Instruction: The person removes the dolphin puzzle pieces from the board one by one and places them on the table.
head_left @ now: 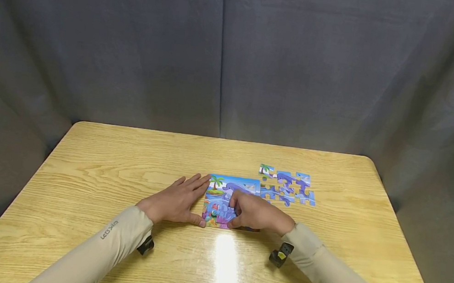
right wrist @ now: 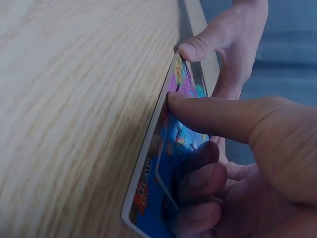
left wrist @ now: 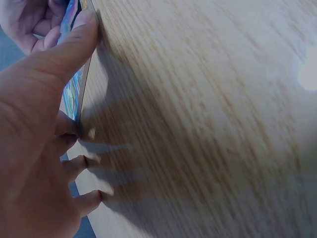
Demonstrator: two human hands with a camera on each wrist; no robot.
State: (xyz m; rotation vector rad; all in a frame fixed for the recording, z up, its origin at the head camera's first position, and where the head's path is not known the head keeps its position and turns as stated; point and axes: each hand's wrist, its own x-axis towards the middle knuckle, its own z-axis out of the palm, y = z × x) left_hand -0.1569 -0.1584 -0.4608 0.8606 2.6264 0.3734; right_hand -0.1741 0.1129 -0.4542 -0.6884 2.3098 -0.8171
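Observation:
A colourful sea-scene jigsaw board [head_left: 215, 195] lies flat on the table, with a palm tree and a purple dolphin printed on it. Along its left edge my left hand [head_left: 176, 203] rests with fingers spread, thumb at the near corner and fingertips toward the far corner. My right hand [head_left: 259, 211] is over the board's right part, fingers curled. Its thumb [right wrist: 198, 111] is at the near side of a blue-and-pink puzzle piece [head_left: 225, 215], which it pinches low over the board. The palm covers the board's right side.
Several loose puzzle pieces [head_left: 286, 184] lie face up in a cluster right of and behind the board. The wooden table [head_left: 126, 154] ends at a grey curtain [head_left: 144, 59] at the back. Bright glare [head_left: 227, 261] shows on the wood in front.

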